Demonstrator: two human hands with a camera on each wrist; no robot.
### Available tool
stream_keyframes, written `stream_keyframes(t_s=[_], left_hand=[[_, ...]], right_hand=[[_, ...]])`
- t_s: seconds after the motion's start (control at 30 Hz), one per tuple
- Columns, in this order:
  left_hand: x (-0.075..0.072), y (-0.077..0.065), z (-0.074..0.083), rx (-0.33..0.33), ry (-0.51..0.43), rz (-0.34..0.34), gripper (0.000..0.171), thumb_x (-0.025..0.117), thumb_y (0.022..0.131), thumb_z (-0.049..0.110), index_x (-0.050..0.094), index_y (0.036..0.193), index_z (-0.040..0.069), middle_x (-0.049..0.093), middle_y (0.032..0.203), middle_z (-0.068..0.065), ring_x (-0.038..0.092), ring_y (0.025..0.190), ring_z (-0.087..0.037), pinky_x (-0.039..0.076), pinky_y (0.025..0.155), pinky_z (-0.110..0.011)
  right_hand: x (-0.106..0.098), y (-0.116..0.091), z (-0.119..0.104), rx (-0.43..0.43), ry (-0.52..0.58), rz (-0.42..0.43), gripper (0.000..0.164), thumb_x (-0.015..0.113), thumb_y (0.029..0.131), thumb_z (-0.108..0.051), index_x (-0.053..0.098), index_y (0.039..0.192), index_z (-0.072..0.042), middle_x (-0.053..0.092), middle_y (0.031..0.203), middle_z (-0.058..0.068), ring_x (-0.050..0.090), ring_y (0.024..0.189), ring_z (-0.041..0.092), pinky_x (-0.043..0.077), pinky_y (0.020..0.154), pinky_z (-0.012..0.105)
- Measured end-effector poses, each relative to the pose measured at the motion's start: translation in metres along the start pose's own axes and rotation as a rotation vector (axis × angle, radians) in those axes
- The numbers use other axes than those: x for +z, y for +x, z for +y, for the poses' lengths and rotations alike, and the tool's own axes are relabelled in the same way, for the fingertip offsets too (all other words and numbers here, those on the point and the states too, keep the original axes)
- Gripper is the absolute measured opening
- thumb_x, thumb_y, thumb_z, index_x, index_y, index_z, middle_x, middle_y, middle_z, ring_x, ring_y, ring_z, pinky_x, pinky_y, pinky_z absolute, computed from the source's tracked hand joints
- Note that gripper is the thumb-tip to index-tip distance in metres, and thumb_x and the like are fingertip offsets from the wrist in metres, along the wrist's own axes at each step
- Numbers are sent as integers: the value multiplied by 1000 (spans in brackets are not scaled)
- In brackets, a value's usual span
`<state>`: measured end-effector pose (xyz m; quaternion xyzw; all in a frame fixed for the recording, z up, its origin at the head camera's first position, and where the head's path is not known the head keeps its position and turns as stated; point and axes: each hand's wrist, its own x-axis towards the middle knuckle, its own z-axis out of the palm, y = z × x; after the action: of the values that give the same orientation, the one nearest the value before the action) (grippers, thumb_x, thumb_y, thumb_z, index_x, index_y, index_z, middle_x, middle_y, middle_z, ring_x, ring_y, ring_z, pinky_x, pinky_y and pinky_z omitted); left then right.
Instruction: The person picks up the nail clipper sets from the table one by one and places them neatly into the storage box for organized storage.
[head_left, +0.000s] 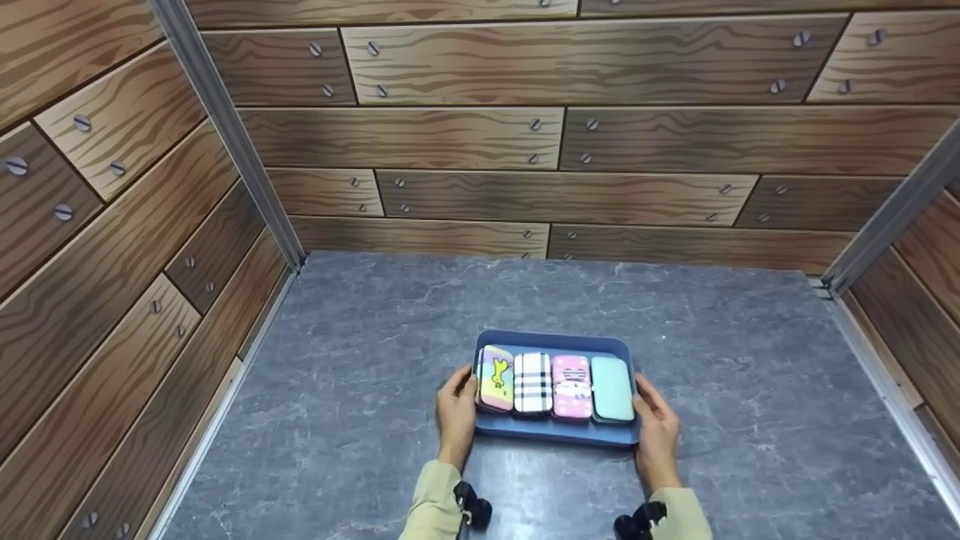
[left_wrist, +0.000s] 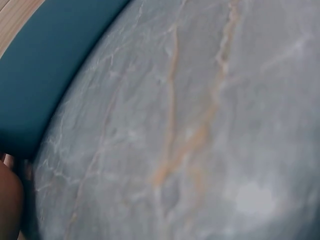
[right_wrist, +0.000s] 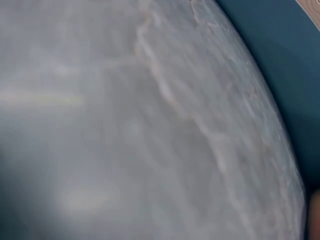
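Note:
A blue rectangular tray (head_left: 555, 433) is held between both hands in the head view. My left hand (head_left: 456, 416) grips its left end, and my right hand (head_left: 658, 435) grips the right end, thumbs close to the rim. Inside lie small rounded cases in one row: a pastel case with a yellow figure (head_left: 496, 379), a black-and-white plaid case (head_left: 532, 384), a pink patterned case (head_left: 572, 388) and a mint-green case (head_left: 613, 388). Both wrist views show only the tray's outer wall (left_wrist: 45, 75) and a sliver of each hand at the edge.
Grey marbled tabletop (head_left: 360, 375) spreads around the tray. Wood-patterned panels (head_left: 465, 135) stand behind it and at both sides, with metal posts (head_left: 225, 127) at the corners. Black wrist cameras (head_left: 474, 506) sit over the beige sleeves (head_left: 433, 499).

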<state>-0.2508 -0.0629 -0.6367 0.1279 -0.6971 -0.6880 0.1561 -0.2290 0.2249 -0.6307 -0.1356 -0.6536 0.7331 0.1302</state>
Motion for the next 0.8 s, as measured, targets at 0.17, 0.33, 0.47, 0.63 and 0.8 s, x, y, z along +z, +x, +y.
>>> stream_keyframes(t_s=[0.17,0.33,0.47,0.63,0.8], left_hand=[[-3,1,-3,-2,-9,30,29,59,90,7,64,118,2,64,116,-13,59,107,-22,49,93,-34],[-2,1,-6,9,8,75,25,61,89,7,66,114,3,65,112,-12,61,102,-21,52,88,-32],[-4,3,-8,17,32,86,25,62,89,9,67,113,5,65,113,-11,61,103,-21,52,89,-31],[-10,2,-10,61,85,118,23,65,87,10,70,109,7,67,111,-7,61,106,-22,51,90,-35],[-13,-1,-6,62,99,108,23,64,87,9,70,109,5,67,111,-9,60,105,-24,50,91,-38]], right_hand=[[3,0,3,-2,-27,7,39,50,97,-13,50,135,-6,46,141,9,35,133,17,33,108,24],[5,2,5,1,-36,17,37,49,97,-10,52,134,-8,48,139,7,38,131,15,36,104,21],[9,4,7,-6,-14,6,37,49,97,-10,51,134,-7,47,140,9,38,131,17,37,104,21],[11,1,10,10,-1,5,37,50,97,-11,51,134,-6,47,139,9,38,130,17,37,104,21],[11,-5,6,40,-13,-8,38,48,98,-12,49,135,-5,45,140,7,36,132,17,33,108,26]])
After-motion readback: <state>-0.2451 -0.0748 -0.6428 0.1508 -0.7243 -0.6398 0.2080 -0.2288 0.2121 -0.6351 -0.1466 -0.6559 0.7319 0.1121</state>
